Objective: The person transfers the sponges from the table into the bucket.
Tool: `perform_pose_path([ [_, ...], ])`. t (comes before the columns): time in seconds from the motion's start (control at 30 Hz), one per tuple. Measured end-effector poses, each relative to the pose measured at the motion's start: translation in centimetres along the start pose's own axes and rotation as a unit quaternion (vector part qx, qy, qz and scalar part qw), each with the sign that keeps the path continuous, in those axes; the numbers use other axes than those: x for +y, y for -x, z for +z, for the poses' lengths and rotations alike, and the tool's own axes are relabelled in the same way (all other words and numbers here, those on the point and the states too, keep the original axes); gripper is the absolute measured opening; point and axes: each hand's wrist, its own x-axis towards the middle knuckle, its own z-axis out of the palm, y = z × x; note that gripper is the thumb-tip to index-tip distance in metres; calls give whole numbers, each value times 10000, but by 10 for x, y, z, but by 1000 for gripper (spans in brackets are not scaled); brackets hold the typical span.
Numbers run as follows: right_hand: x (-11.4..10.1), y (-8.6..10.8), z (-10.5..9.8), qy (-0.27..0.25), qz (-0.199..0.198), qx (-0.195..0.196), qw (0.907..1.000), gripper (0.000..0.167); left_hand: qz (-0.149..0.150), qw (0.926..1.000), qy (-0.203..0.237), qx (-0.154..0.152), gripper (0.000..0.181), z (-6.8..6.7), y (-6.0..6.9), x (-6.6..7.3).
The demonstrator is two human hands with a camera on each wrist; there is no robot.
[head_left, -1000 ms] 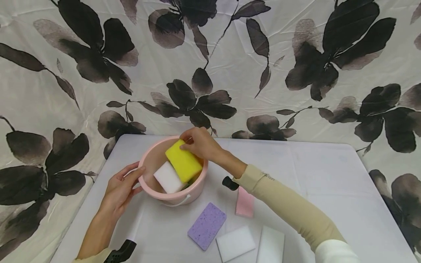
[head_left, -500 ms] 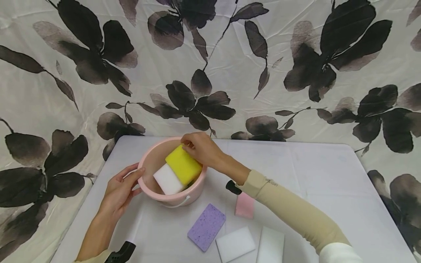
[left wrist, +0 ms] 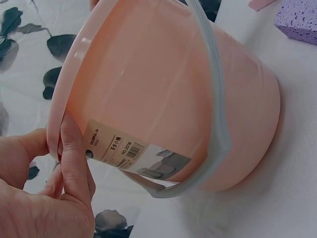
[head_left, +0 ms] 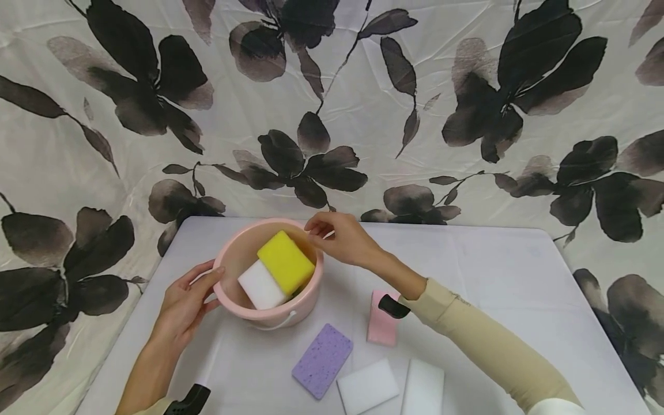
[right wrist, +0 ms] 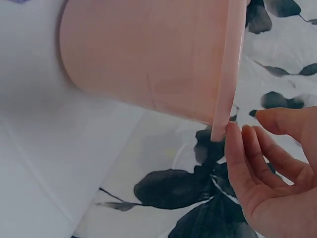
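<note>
A pink bucket (head_left: 306, 308) stands at the table's back left. Inside it a yellow sponge (head_left: 286, 262) leans over a white sponge (head_left: 261, 285); something dark green shows beneath them. My left hand (head_left: 181, 308) pinches the bucket's left rim, thumb on one side and fingers on the other, as the left wrist view confirms at the hand (left wrist: 54, 183). My right hand (head_left: 344, 239) is at the right rim, fingers slightly bent and holding nothing. In the right wrist view one fingertip of this hand (right wrist: 277, 173) is at or against the rim (right wrist: 230, 74).
On the table (head_left: 482, 300), a purple sponge (head_left: 323, 360) lies in front of the bucket. Right of it are a pink sponge (head_left: 381, 328), partly behind the right wrist camera, and two white pieces (head_left: 368, 386), (head_left: 424, 386) near the front. A floral cloth (head_left: 404, 127) hangs behind.
My right hand has let go of the yellow sponge and moved right to the bucket's rim. The sponge now rests in the bucket. My left hand keeps its hold on the rim.
</note>
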Motion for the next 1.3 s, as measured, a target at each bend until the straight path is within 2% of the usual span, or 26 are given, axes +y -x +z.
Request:
perform_pose_path([
  [0.23,9,18,-10,-338,227,243,9989,17,-49,9999,105,41,71,-1,0,0],
  [0.53,24,40,-20,-518,269,466,9972,19,-66,9999,86,102,72,-2,0,-1],
  [1.13,64,83,-22,-700,675,818,9919,20,-85,9999,112,58,69,0,-1,2],
  [1.3,71,96,-21,-600,886,835,9907,22,-104,9998,144,55,69,0,-1,1],
])
